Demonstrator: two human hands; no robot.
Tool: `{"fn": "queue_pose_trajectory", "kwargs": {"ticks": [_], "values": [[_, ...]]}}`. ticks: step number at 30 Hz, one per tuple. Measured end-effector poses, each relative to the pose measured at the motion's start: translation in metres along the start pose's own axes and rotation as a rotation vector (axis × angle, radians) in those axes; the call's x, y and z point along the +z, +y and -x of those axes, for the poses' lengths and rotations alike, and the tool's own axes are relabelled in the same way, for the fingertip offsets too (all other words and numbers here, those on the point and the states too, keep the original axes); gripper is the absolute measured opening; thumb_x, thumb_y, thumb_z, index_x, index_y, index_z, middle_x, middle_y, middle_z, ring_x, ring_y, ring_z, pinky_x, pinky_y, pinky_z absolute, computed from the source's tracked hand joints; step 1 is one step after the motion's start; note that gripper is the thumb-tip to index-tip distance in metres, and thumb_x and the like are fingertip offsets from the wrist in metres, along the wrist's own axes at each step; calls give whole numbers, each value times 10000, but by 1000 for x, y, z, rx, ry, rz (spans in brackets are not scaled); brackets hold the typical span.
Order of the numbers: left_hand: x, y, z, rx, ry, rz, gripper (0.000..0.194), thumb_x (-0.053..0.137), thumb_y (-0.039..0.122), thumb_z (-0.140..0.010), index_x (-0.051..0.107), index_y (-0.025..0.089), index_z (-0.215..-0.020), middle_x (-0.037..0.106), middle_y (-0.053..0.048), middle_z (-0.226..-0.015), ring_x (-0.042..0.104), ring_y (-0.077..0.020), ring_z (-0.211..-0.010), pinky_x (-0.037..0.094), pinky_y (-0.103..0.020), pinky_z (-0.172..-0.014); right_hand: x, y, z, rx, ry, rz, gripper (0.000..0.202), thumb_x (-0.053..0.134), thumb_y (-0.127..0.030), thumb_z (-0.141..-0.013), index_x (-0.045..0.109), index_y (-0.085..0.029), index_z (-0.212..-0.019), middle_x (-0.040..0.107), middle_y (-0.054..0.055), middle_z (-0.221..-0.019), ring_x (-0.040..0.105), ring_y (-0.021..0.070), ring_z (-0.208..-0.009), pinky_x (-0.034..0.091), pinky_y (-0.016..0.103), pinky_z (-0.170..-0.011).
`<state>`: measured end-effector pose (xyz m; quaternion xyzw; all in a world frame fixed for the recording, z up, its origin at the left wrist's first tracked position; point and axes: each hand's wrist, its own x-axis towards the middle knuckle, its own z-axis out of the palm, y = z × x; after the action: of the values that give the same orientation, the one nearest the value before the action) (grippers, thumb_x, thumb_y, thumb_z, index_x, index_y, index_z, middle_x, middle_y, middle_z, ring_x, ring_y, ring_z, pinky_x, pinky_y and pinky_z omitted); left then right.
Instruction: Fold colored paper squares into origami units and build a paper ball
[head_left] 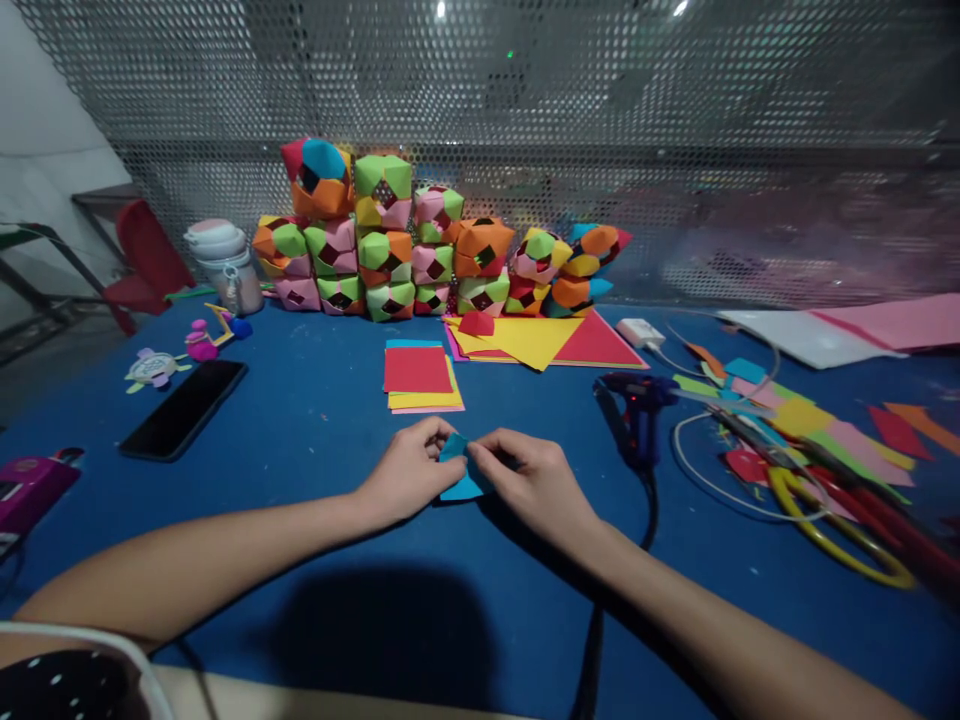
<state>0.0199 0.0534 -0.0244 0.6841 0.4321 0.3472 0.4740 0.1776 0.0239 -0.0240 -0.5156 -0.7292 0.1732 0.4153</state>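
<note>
A small piece of blue paper [466, 486] is held between both hands, low over the blue tabletop [315, 540]. Part of it is hidden by fingers, so its full folded shape does not show. My left hand [411, 468] pinches its left side, thumb across the front. From the right, my right hand [529, 475] grips its upper edge between thumb and forefinger. Just beyond the hands lies a stack of square coloured paper [418, 370], red on top, with blue, yellow and pink edges showing.
Stacked folded-paper shapes [386, 255] line the back by a perforated metal screen [487, 90]. On the right are a glue gun [637, 400], its cord, scissors with yellow handles [832, 530] and paper strips [817, 420]. A phone [184, 410] and a jar [223, 262] stand left.
</note>
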Motion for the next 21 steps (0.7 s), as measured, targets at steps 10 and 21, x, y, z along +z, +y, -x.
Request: {"fn": "queue_pose_trajectory", "kwargs": {"ticks": [10, 21], "values": [[-3, 5, 0, -1, -14, 76, 165, 514, 262, -779, 594, 138, -703, 469, 35, -603, 418, -91, -587, 331, -215, -547, -3, 6, -2, 24, -39, 29, 242, 489, -271, -833, 605, -168, -647, 582, -7, -575, 510, 113, -529, 374, 221, -520], [-2, -4, -5, -52, 112, 217, 172, 528, 248, -773, 566, 156, -914, 571, -38, -898, 546, -119, -730, 487, -250, -649, -40, 29, -30, 145, -201, 180, 327, 454, -414, -850, 663, -164, -820, 672, 35, -739, 583, 163, -656, 425, 248, -581]]}}
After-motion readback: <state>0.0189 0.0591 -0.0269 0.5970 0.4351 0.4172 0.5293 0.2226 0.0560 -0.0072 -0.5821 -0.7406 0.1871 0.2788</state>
